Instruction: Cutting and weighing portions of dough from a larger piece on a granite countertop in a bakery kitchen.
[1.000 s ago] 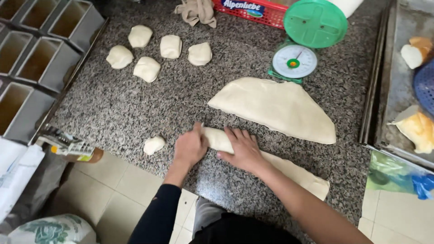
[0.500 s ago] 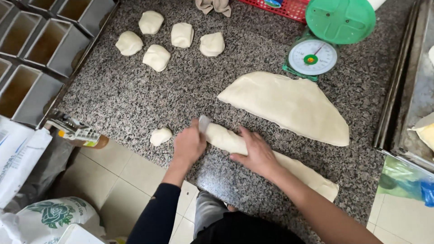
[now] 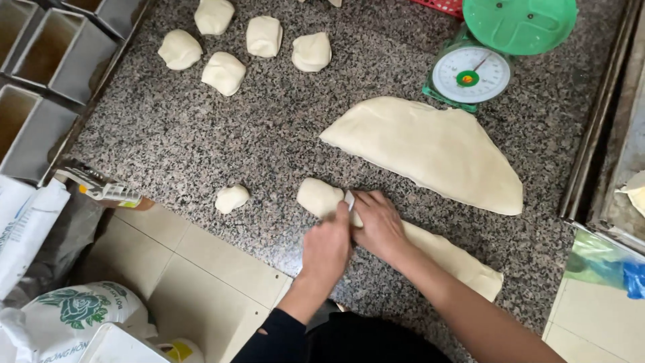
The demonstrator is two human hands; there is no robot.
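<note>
— How far along is the portioning?
— Left hand (image 3: 327, 243) grips a scraper (image 3: 349, 200) cutting the dough log (image 3: 440, 250) at lower centre; right hand (image 3: 380, 224) presses it flat. Five pieces (image 3: 224, 72) sit upper left; the large slab (image 3: 430, 149) is uncut.

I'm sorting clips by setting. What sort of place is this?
Probably a small bakery's work area. A long strip of pale dough lies on a speckled granite counter, cut dough portions sit beside a green dial scale, and grey metal loaf tins line the edge.
</note>
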